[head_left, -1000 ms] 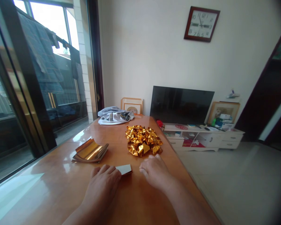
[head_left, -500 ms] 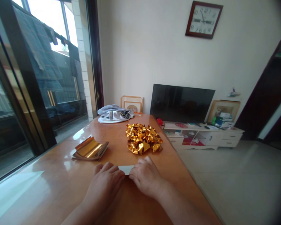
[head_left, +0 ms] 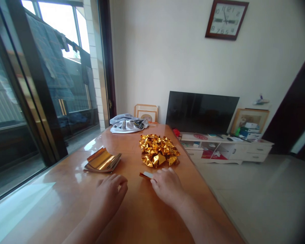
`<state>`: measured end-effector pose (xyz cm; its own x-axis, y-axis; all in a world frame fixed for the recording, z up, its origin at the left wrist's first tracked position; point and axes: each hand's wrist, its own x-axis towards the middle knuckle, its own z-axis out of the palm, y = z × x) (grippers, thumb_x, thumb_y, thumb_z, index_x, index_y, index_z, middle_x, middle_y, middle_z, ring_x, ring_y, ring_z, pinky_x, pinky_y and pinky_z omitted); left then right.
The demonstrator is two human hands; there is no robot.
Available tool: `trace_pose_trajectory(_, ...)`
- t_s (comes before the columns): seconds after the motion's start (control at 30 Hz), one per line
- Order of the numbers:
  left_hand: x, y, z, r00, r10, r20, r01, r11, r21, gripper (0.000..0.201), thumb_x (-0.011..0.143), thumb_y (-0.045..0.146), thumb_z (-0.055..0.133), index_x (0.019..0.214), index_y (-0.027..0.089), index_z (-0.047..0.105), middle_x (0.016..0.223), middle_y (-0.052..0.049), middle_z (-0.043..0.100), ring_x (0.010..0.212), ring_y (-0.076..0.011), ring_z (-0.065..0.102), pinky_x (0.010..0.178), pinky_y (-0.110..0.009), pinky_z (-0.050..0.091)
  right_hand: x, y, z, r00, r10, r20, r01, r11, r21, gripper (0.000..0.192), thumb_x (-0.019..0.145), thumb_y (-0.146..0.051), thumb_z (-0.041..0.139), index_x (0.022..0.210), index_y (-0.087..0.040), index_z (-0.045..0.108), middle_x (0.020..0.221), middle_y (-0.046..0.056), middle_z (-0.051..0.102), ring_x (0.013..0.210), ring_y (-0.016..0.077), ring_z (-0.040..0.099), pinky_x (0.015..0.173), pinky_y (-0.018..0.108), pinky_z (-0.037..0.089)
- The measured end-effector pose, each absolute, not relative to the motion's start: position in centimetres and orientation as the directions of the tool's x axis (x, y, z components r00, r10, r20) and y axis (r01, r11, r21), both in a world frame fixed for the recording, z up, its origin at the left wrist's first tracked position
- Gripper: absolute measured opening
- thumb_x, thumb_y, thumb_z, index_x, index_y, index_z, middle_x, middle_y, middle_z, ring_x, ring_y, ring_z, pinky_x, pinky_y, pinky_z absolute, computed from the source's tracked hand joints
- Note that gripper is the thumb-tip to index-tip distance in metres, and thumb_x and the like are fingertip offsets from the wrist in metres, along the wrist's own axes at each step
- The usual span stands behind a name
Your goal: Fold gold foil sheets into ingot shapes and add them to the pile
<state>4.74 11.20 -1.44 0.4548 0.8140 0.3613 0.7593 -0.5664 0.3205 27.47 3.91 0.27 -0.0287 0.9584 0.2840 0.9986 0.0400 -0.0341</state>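
My right hand (head_left: 167,184) holds a sheet of gold foil paper (head_left: 147,175) near the table's middle, its pale back and a folded gold edge showing past the fingers. My left hand (head_left: 111,191) is apart from the sheet, fingers loosely bent, with a gap between thumb and forefinger and nothing held. Beyond the left hand lies a stack of gold foil paper (head_left: 103,161), its top sheets curling up. A heap of folded gold foil pieces (head_left: 158,150) sits just past my right hand.
The glossy wooden table (head_left: 132,223) has its right edge close to my right forearm. Bundled grey cloth (head_left: 127,124) lies at its far end. A television (head_left: 202,112) stands on a low white cabinet (head_left: 256,150) beyond. Glass sliding doors (head_left: 35,84) run along the left.
My left hand has let go of the sheet and drawn back to the left. The sheet, now turned at an angle, stays in my right hand. The view has shifted slightly left.
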Motion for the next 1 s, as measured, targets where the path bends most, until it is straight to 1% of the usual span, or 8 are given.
trace_pose_trajectory(0.13, 6.3, 10.5, -2.4, 0.484, 0.846, 0.225, 0.693, -0.527, 0.491, 0.036, 0.099, 0.040, 0.045, 0.073, 0.021, 0.060, 0.072, -0.001, 0.067, 0.074, -0.0199, 0.062, 0.068, -0.029, 0.034, 25.8, 3.6, -0.2, -0.015, 0.942, 0.337, 0.995, 0.047, -0.086, 0.024, 0.097, -0.027, 0.048, 0.091, -0.023, 0.070, 0.086, 0.004, 0.073, 0.079, 0.0205, 0.063, 0.072, 0.034, 0.034)
trace_pose_trajectory(0.3, 7.2, 9.9, -3.3, 0.481, 0.862, 0.159, 0.562, -0.442, 0.699, 0.050, 0.097, 0.061, 0.043, 0.073, 0.021, 0.060, 0.070, -0.001, 0.066, 0.068, -0.0190, 0.060, 0.061, -0.027, 0.033, 23.7, 2.8, -0.6, -0.035, 0.933, 0.358, 0.983, 0.098, -0.158, 0.021, 0.096, -0.024, 0.049, 0.093, -0.023, 0.070, 0.087, 0.004, 0.074, 0.079, 0.0202, 0.063, 0.073, 0.033, 0.034)
trace_pose_trajectory(0.47, 7.4, 10.0, -3.6, 0.465, 0.875, 0.131, 0.413, -0.345, 0.843, 0.040, 0.090, 0.056, 0.054, 0.076, 0.020, 0.063, 0.074, -0.001, 0.068, 0.073, -0.0191, 0.060, 0.063, -0.026, 0.039, 22.7, 2.3, -1.0, -0.083, 0.935, 0.346, 0.969, 0.156, -0.190, 0.021, 0.096, -0.022, 0.050, 0.087, -0.022, 0.070, 0.088, 0.004, 0.074, 0.081, 0.0195, 0.064, 0.074, 0.033, 0.034)
trace_pose_trajectory(0.63, 7.6, 10.5, -4.0, 0.465, 0.883, 0.068, 0.288, -0.224, 0.931, 0.024, 0.082, 0.041, 0.060, 0.075, 0.018, 0.061, 0.071, 0.000, 0.064, 0.069, -0.0171, 0.057, 0.062, -0.026, 0.041, 22.9, 2.4, -0.9, -0.090, 0.947, 0.307, 0.956, 0.168, -0.239, 0.025, 0.095, -0.042, 0.058, 0.082, -0.024, 0.069, 0.085, 0.002, 0.074, 0.079, 0.0198, 0.064, 0.070, 0.031, 0.036)
trace_pose_trajectory(0.7, 7.6, 10.5, -3.9, 0.467, 0.883, 0.040, 0.229, -0.165, 0.959, 0.019, 0.080, 0.037, 0.061, 0.076, 0.018, 0.060, 0.070, 0.001, 0.062, 0.066, -0.0158, 0.055, 0.060, -0.025, 0.041, 23.5, 2.7, -0.8, -0.070, 0.949, 0.308, 0.942, 0.164, -0.291, 0.026, 0.095, -0.044, 0.058, 0.081, -0.025, 0.069, 0.084, 0.001, 0.072, 0.080, 0.0196, 0.064, 0.071, 0.030, 0.038)
trace_pose_trajectory(0.77, 7.6, 10.2, -3.5, 0.479, 0.878, 0.005, 0.158, -0.092, 0.983, 0.017, 0.079, 0.035, 0.060, 0.079, 0.018, 0.058, 0.069, 0.001, 0.060, 0.063, -0.0142, 0.053, 0.057, -0.024, 0.040, 24.3, 3.1, -0.6, -0.033, 0.933, 0.358, 0.922, 0.167, -0.349, 0.022, 0.097, -0.038, 0.055, 0.088, -0.025, 0.071, 0.089, 0.003, 0.072, 0.088, 0.0204, 0.063, 0.077, 0.030, 0.042)
trace_pose_trajectory(0.87, 7.6, 9.6, -2.7, 0.522, 0.850, -0.071, 0.072, 0.039, 0.997, 0.016, 0.080, 0.035, 0.058, 0.079, 0.019, 0.055, 0.063, 0.004, 0.053, 0.056, -0.0119, 0.048, 0.052, -0.023, 0.035, 25.8, 3.8, -0.6, 0.059, 0.890, 0.452, 0.896, 0.153, -0.417, 0.023, 0.095, -0.032, 0.057, 0.110, -0.022, 0.071, 0.107, 0.009, 0.071, 0.104, 0.0248, 0.061, 0.093, 0.035, 0.044)
trace_pose_trajectory(1.0, 7.2, 9.3, -1.8, 0.569, 0.811, -0.135, 0.070, 0.115, 0.991, 0.022, 0.081, 0.038, 0.061, 0.075, 0.019, 0.052, 0.059, 0.006, 0.046, 0.051, -0.0092, 0.039, 0.049, -0.022, 0.027, 27.1, 4.6, -1.3, 0.134, 0.906, 0.401, 0.779, 0.154, -0.608, 0.037, 0.092, -0.031, 0.058, 0.126, -0.020, 0.065, 0.121, 0.010, 0.069, 0.114, 0.0260, 0.059, 0.100, 0.038, 0.045)
